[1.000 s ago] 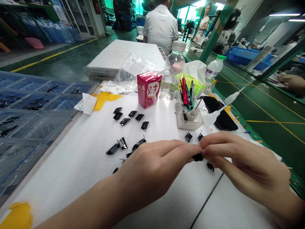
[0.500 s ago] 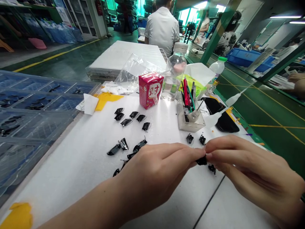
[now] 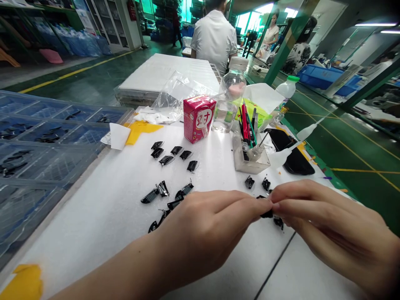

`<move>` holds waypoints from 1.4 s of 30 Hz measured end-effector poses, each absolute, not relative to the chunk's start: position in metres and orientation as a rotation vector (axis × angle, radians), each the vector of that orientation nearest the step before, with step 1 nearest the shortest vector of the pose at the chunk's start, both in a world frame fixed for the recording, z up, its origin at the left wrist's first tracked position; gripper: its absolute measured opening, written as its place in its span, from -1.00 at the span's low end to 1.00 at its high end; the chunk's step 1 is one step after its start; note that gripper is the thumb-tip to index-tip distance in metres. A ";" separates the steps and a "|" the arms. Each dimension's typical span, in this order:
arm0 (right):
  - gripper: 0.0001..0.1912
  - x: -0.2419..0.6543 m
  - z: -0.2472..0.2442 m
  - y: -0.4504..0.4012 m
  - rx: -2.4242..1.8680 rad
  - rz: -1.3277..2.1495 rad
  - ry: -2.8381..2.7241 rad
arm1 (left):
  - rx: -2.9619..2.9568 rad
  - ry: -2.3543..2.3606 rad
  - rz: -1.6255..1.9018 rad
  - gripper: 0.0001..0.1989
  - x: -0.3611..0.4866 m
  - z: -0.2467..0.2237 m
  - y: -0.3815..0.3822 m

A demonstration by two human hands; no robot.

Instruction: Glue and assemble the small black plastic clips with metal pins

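Over our worktop (image 3: 93, 216), toward its right edge, our left hand (image 3: 206, 225) and right hand (image 3: 337, 225) pinch one black piece (image 3: 266, 213) in near-closed fingertips, seemingly unfinished; which loose pieces (image 3: 166, 160) nearer the left edge are done, we cannot tell

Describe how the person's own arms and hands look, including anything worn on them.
The left hand and right hand are bare, with no gloves and no rings showing. The left forearm shows no sleeve, watch or bracelet, only a small dark spot. The picture's edge cuts off both arms, so any sleeves farther up cannot be seen.
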State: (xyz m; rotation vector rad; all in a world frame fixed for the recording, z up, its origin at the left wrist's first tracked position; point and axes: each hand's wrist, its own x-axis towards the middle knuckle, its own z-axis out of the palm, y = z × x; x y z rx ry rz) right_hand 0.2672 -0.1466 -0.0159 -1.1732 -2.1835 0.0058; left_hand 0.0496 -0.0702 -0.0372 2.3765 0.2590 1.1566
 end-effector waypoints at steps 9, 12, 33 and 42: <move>-0.70 0.273 -0.018 -0.151 -1.161 -0.047 -2.255 | 2.289 0.291 1.153 -0.89 0.052 -0.037 -0.072; -0.70 0.274 -0.025 -0.155 -1.139 -0.129 -2.197 | 2.274 0.309 1.156 -0.90 0.052 -0.036 -0.073; -0.83 0.257 -0.032 -0.153 -1.290 0.569 -1.925 | 2.193 0.488 1.129 -0.93 0.057 -0.034 -0.077; -0.84 0.251 -0.031 -0.149 -1.190 0.739 -1.965 | 2.166 0.517 1.203 -0.95 0.057 -0.031 -0.083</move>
